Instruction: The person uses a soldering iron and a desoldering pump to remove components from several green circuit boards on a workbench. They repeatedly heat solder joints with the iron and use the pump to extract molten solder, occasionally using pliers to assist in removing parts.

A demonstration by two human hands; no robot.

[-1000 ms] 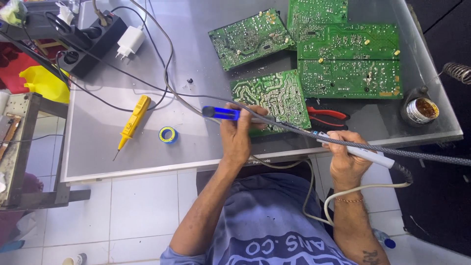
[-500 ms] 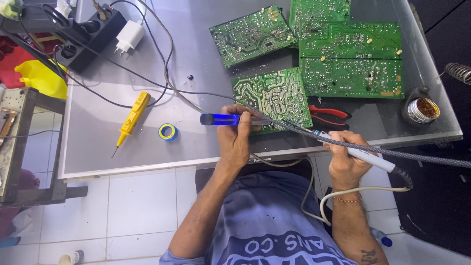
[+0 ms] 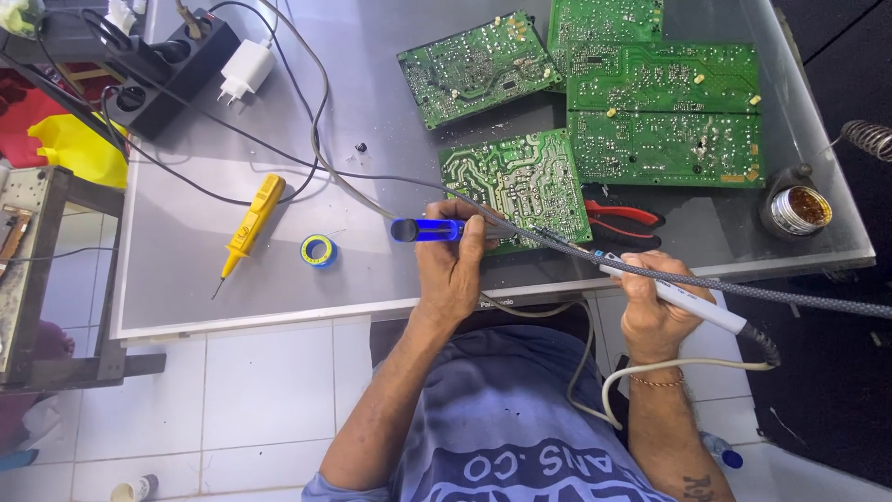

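Observation:
My left hand (image 3: 452, 270) grips a blue desoldering pump (image 3: 426, 230), held level with its tip toward a green circuit board (image 3: 516, 186) lying solder side up near the table's front edge. A white-handled soldering iron (image 3: 674, 297) is in my right hand (image 3: 650, 311), with its tip reaching toward the board's lower right edge. A white cable runs from the iron's handle down past my wrist. A grey braided hose (image 3: 743, 288) crosses in front of the iron.
Three more green boards (image 3: 664, 112) lie at the back right. Red-handled pliers (image 3: 621, 223) sit beside the near board. A yellow tester screwdriver (image 3: 246, 228), a solder roll (image 3: 318, 249), a flux tin (image 3: 799, 209), a black power strip (image 3: 172, 70) and a white charger (image 3: 243, 70) rest on the glass table (image 3: 186, 307).
My hands and both tools stay at the near board; the pump shifts slightly left along its front edge. The view has moved closer.

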